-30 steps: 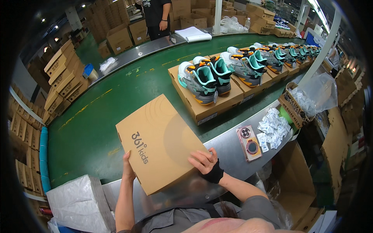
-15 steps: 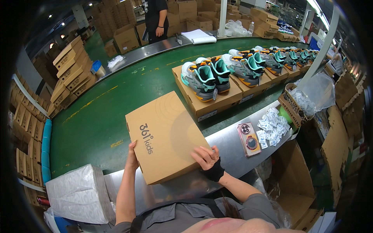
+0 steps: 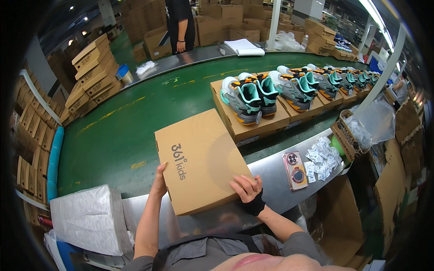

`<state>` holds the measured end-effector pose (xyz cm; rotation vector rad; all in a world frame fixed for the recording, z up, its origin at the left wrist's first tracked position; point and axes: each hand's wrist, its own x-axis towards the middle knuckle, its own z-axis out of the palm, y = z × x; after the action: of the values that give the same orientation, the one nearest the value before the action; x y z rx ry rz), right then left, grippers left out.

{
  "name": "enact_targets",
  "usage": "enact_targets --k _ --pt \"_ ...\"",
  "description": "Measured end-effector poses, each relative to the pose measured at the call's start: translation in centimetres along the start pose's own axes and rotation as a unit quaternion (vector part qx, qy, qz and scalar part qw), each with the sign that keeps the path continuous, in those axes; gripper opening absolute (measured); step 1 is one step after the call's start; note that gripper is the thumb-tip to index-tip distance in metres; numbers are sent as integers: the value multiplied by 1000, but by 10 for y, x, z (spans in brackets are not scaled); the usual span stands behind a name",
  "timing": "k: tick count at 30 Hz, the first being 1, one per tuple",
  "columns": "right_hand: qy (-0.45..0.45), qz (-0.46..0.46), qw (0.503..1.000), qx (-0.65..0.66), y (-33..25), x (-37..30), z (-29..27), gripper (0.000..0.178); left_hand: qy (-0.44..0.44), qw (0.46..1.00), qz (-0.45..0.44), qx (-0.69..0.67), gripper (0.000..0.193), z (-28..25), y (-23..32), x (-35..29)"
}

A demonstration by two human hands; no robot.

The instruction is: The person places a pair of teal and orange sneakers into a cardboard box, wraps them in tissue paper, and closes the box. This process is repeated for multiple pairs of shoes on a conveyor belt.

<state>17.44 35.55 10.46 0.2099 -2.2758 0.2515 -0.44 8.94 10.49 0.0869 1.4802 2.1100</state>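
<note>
A closed brown cardboard shoebox (image 3: pixel 203 153) lies tilted in front of me, partly over the green belt and partly over the metal ledge. My left hand (image 3: pixel 159 178) grips its left edge, the fingers mostly hidden beneath. On the lower right corner, my right hand (image 3: pixel 248 188), in a black wrist covering, presses its fingers over the lid. Just beyond the box's far right side, a pair of grey, white and turquoise sneakers (image 3: pixel 249 98) rests on another shoebox (image 3: pixel 253 132).
More sneakers on boxes line the green belt (image 3: pixel 117 140) to the right. A phone (image 3: pixel 296 170) and white sachets (image 3: pixel 323 158) lie on the metal ledge (image 3: pixel 271 192). Wrapping paper (image 3: pixel 88 220) is stacked at left. Shoeboxes (image 3: pixel 95 67) are piled far left; a person (image 3: pixel 181 27) stands across the belt.
The whole scene has shifted slightly in the picture as the view turned. Both hands keep their hold on the shoebox, which stays closed in about the same place.
</note>
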Motion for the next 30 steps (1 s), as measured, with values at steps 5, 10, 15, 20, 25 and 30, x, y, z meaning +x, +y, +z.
enact_targets --k 5,10,15,20,25,30 --pt "6 -8 1000 0 3 -1 0 36 4 1000 16 5 56 2 -1 1" --pt "-3 -7 1000 -2 5 -1 -4 36 6 1000 17 6 54 8 0 0" --pt "-5 -5 1000 -6 7 -1 -5 36 16 1000 20 10 53 10 -1 1" --pt "-13 0 1000 6 9 -3 -7 36 19 999 28 10 53 16 1 -1" --pt "-20 0 1000 7 10 -2 -10 36 24 999 23 6 55 17 0 -1" --pt "-24 -4 1000 7 11 0 -12 35 27 1000 3 -14 57 13 -5 -2"
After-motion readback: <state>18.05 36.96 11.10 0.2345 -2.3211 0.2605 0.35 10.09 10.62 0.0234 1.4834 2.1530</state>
